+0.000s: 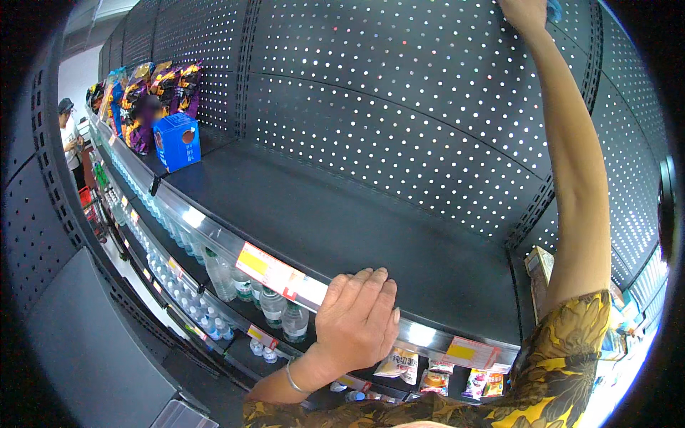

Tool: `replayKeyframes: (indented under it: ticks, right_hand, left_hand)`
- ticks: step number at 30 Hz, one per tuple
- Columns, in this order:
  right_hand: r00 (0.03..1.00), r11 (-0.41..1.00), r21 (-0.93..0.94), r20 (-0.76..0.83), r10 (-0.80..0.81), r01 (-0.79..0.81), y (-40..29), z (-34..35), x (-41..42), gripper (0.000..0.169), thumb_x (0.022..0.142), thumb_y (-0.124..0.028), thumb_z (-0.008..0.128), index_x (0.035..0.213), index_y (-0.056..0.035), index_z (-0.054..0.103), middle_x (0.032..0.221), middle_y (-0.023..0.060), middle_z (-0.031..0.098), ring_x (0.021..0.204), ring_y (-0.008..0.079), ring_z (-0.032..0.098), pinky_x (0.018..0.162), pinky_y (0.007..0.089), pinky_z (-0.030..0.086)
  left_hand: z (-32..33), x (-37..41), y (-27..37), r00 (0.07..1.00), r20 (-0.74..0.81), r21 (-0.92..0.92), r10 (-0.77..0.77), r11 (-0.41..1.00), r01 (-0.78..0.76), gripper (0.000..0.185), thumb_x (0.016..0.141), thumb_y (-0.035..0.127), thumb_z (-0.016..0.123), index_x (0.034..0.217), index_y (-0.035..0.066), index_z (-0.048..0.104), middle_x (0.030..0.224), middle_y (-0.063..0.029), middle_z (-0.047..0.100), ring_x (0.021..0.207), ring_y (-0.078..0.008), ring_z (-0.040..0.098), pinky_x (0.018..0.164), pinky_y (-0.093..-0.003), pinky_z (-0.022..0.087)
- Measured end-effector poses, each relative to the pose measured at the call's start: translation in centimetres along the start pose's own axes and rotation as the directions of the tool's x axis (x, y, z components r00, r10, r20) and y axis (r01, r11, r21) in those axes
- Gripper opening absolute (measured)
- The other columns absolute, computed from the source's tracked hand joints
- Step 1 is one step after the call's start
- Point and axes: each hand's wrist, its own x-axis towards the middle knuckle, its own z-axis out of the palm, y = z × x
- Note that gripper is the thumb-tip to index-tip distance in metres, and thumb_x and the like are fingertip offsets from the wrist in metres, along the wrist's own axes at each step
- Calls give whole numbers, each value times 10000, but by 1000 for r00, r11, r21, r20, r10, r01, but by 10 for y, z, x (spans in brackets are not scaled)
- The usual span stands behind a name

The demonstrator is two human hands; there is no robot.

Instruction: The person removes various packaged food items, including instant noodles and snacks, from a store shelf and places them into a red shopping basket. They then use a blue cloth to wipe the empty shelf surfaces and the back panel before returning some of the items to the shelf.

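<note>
My left hand (356, 315) is curled over the front edge of a black metal shelf (342, 208). Its fingers lie on the shelf top, and the palm is against the clear price-tag rail (217, 227). A silver bangle circles that wrist. High at the upper right, my right hand (525, 13) is against the perforated back panel (396, 91), partly cut off by the picture's top. A piece of blue cloth (554, 10) shows beside it; the fingers on it are out of view.
A blue box (177, 142) and purple snack bags (176, 91) stand at the shelf's left. Lower shelves hold water bottles (273, 307) and snack packets (398, 365). A carton (539, 265) stands right, behind my arm. A person (69, 136) stands far left, near a red cart (91, 208).
</note>
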Motion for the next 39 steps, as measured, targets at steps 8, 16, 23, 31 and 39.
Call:
replayKeyframes:
  ticks: [8,16,23,31,39]
  right_hand:
    - [938,917,202,-32,-345,345,-156,18,-18,504,968,-329,558,1415,-99,534,1553,157,403,1458,369,325,1182,525,284]
    - [736,676,361,-40,-676,642,-291,9,-127,524,941,-387,609,1426,-201,549,1556,44,439,1476,277,335,1212,527,228]
    - [425,319,626,-21,-905,711,-337,-29,-229,519,935,-356,610,1414,-163,564,1586,55,387,1502,281,285,1246,505,181]
    - [514,415,555,-26,-858,721,-320,-21,-203,483,959,-310,538,1432,-214,548,1590,40,391,1490,273,315,1221,522,212]
    - [785,761,237,-10,-619,604,-181,-12,-113,442,1005,-371,548,1438,-283,530,1570,9,410,1471,256,340,1189,544,223]
  left_hand:
    - [-1,-1,-1,1000,-2,8,-11,1000,11,359,812,204,601,1069,-31,687,1128,-182,676,982,-331,668,861,-452,481]
    - [-2,-1,-1,1000,-14,9,-24,1000,24,355,813,205,597,1070,-25,680,1131,-179,671,990,-327,661,879,-447,475]
    - [1,-1,-2,999,-33,14,-21,1000,21,333,807,201,605,1050,-15,677,1105,-165,670,978,-319,654,889,-447,473]
    - [-2,1,1,999,-32,43,-27,999,28,289,817,177,592,1014,-13,682,1085,-155,682,968,-326,662,855,-456,489]
    - [0,4,4,1000,-10,63,3,998,-3,247,793,119,609,989,-11,681,1069,-157,676,967,-326,655,867,-463,477]
